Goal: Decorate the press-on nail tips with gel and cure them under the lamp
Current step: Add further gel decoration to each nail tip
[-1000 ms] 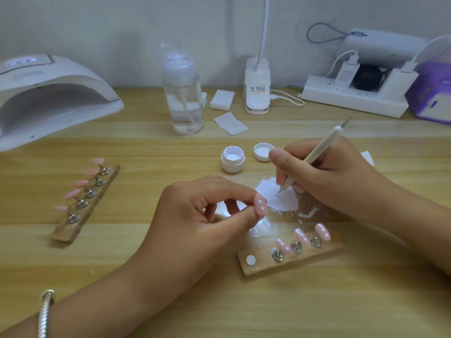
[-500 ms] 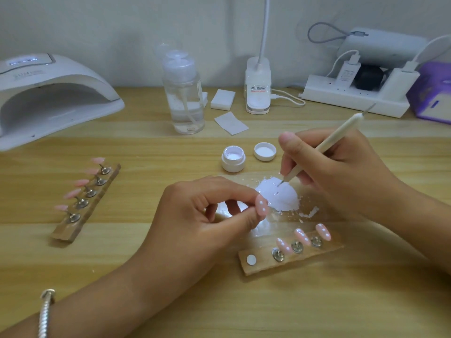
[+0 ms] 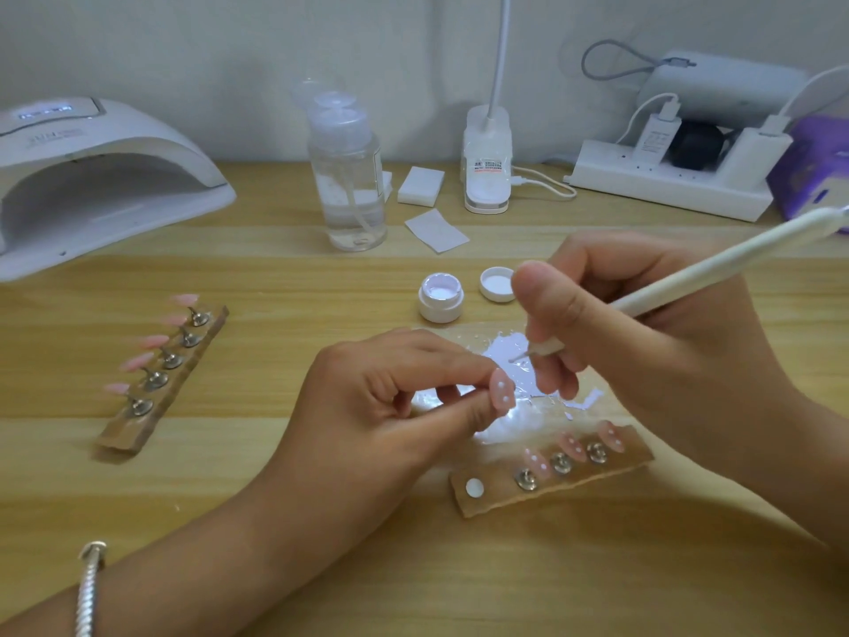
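Dotting gel | left hand [image 3: 390,406] fingers pinch tip [image 3: 501,394] over bench centre | right hand [image 3: 620,324] fingers grip pen [image 3: 689,279], point near tip, seemingly loaded | brace hands, touch lightly, space dots evenly

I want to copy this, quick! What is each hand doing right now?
Left hand: closed, pinching a pink nail tip that has white dots.
Right hand: closed, gripping the white dotting pen.

bare forearms, silver bracelet [image 3: 89,586] on left wrist
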Motion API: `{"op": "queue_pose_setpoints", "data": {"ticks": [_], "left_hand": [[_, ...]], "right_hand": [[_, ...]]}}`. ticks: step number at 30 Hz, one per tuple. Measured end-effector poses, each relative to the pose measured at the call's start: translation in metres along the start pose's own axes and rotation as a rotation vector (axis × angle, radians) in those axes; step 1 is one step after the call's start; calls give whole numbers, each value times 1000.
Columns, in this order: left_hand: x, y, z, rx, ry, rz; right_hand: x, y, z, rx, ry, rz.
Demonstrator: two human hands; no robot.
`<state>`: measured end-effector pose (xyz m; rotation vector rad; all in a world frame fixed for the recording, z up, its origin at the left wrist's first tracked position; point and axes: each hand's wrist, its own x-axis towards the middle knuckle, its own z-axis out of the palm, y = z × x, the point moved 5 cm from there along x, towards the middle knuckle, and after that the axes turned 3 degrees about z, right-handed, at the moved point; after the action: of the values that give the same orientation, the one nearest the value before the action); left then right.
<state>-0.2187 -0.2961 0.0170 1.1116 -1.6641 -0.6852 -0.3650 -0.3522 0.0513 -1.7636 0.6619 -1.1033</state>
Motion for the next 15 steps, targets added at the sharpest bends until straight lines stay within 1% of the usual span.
{"op": "queue_pose_setpoints", "data": {"ticks": [15], "left_hand": [[0, 0, 1, -5, -11, 10]], "right_hand": [[-1, 1, 7, 13, -37, 33]]}}
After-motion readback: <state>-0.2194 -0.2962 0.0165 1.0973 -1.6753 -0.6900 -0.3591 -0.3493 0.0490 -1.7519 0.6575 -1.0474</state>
